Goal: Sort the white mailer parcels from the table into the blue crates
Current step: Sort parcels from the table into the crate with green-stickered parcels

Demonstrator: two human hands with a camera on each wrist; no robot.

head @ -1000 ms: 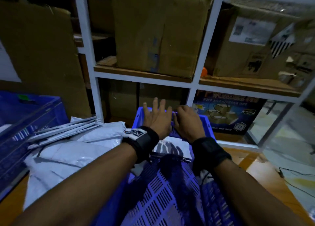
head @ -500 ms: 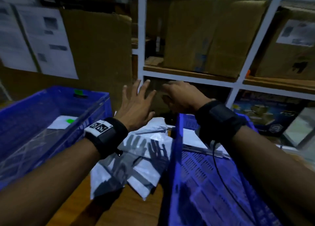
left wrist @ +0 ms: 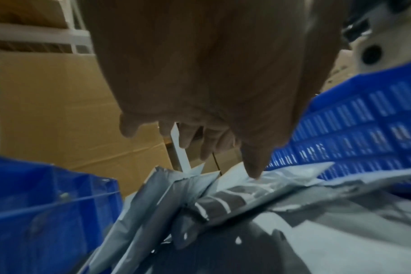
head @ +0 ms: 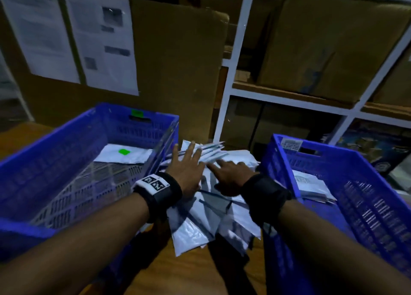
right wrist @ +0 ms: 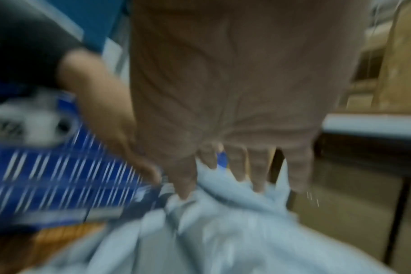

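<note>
Evidently the step in hand is the reach for the next parcel: both hands hang over the heap of white mailer parcels (head: 213, 208) that lies on the wooden table (head: 178, 272) in the lower middle of the frame, between the two crates. The left hand (head: 185, 170) is spread flat, fingers straight and apart, over the upper edge of the heap; whether it presses a parcel or only hovers just above cannot be told, and it holds nothing. The right hand (head: 229, 177) sits just beside it toward the frame's right, index finger stretched out over the parcels and the other fingers loosely bent, with no parcel clamped in them; its wrist view is too blurred to add more. The next move, by my reading, calls for singling out one slippery mailer from the overlapping stack and pinching it by an edge before carrying it sideways. The left blue crate (head: 66, 139), at mid-left of the frame, holds one white parcel with a green sticker (head: 124, 154) on its slotted floor. The right blue crate (head: 355, 172), at mid-right, holds a few labelled white mailers (head: 311, 185) stacked against its near wall.
</note>
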